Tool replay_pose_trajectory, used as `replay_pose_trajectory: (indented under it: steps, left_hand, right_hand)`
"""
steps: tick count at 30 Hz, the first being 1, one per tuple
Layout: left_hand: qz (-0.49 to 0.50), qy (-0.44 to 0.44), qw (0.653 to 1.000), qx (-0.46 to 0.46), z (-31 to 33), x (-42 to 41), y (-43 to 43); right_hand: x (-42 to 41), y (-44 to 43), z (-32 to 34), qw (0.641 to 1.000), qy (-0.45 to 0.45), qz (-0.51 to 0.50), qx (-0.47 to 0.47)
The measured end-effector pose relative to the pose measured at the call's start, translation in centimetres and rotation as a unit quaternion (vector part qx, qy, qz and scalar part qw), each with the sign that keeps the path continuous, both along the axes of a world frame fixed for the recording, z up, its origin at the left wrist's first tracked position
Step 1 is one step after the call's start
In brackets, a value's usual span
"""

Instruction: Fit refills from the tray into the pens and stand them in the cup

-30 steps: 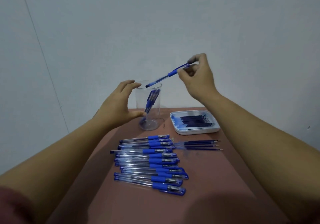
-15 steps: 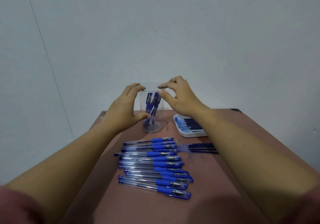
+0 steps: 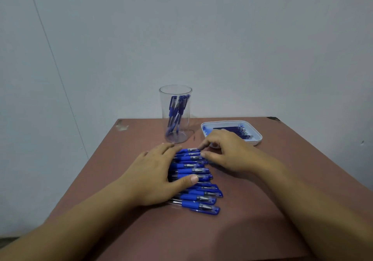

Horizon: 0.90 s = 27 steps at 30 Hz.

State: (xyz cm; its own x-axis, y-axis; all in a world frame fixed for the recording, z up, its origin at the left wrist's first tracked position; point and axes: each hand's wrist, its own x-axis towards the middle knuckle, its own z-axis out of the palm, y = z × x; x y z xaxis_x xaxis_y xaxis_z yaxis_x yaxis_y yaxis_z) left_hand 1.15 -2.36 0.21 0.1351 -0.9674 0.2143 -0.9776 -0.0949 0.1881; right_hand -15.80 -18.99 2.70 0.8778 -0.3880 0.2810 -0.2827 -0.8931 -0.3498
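Note:
A clear cup (image 3: 182, 133) stands at the back of the table with several blue pens (image 3: 175, 111) upright in it. A white tray (image 3: 256, 138) to its right holds dark refills (image 3: 237, 132). A row of blue capped pens (image 3: 198, 199) lies in the middle of the table. My left hand (image 3: 153, 176) rests flat on the left part of the row, fingers straight. My right hand (image 3: 226, 153) is at the row's far right end, where index finger and thumb pinch the cap end of the top pen (image 3: 190, 150). The loose refills beside the row are hidden under that hand.
The reddish-brown table (image 3: 242, 230) stands against a pale wall. A chipped patch (image 3: 122, 127) marks its back left corner, and its left edge drops off beside my left forearm.
Both hands have left the cup and come down to the pen row. The pen held a second ago now stands in the cup. The camera has tilted and moved closer.

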Motion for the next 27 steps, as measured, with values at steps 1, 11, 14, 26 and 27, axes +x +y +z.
replay_pose_trajectory:
  steps: [1,11,14,26,27]
  left_hand:
    - [0.001,0.002,1.0,-0.001,-0.6,-0.1,0.0]
    - [0.013,0.012,1.0,-0.009,-1.8,-0.3,0.0]
    - [0.01,0.018,1.0,-0.013,-1.8,-0.2,0.0]
    - [-0.04,0.029,0.993,-0.108,2.1,0.1,-1.7]
    - [-0.047,0.042,0.991,-0.116,2.5,0.1,-2.0]
  right_hand:
    - [0.1,-0.1,-0.4,1.0,0.01,-0.002,-0.01]
    - [0.6,0.2,-1.2,0.999,0.023,-0.018,-0.029]
    - [0.4,0.5,-1.1,0.999,-0.006,-0.035,-0.007]
    - [-0.3,0.6,-0.7,0.96,-0.212,-0.033,0.181]
    - [-0.3,0.6,-0.7,0.953,-0.221,-0.026,0.205]
